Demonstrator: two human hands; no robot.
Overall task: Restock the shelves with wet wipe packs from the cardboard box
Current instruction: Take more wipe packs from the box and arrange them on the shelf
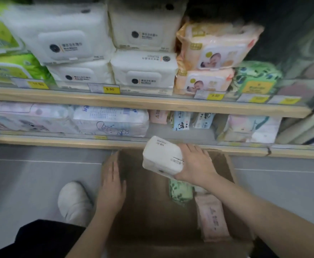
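My right hand [195, 162] is shut on a white wet wipe pack [161, 157], held tilted above the open cardboard box [148, 211]. My left hand [112, 185] lies flat with fingers spread against the box's left wall. Inside the box a green leaf-print pack [180, 190] and a pink pack [213, 220] lie along the right side. White wipe packs [145, 69] are stacked on the upper shelf [143, 103]. On the lower shelf [59, 140] there is a gap just behind the held pack.
The upper shelf also holds green packs [12, 66] at the left, peach baby packs [214, 45] and a green floral pack [257, 77] at the right. Pale packs [111, 121] fill the lower shelf. A white shoe [74, 200] rests on the grey floor, left of the box.
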